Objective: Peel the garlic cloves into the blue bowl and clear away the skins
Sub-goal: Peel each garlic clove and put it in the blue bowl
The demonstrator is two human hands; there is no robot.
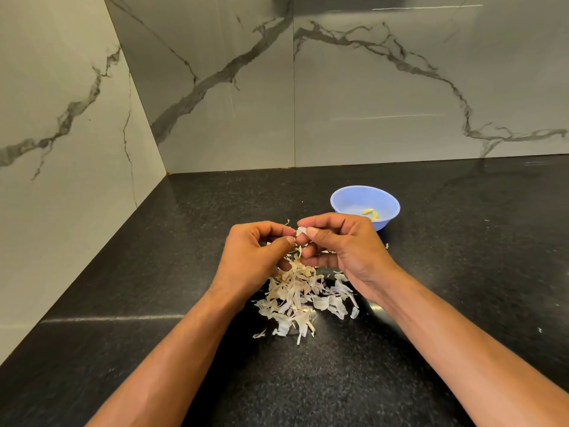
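Peeling in progress: one clove between both hands, over the skins.

Left hand (258, 248) and right hand (335, 245) are both pinching the garlic clove (301, 232), probably still part-skinned; blue bowl (365, 208) is lying beyond the right hand, nearer it; skin pile (301, 297) is sitting directly beneath on the counter (154, 272).

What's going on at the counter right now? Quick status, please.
Both hands pinching one garlic clove. Skins piled beneath. Blue bowl holds peeled garlic. Nothing in the way.
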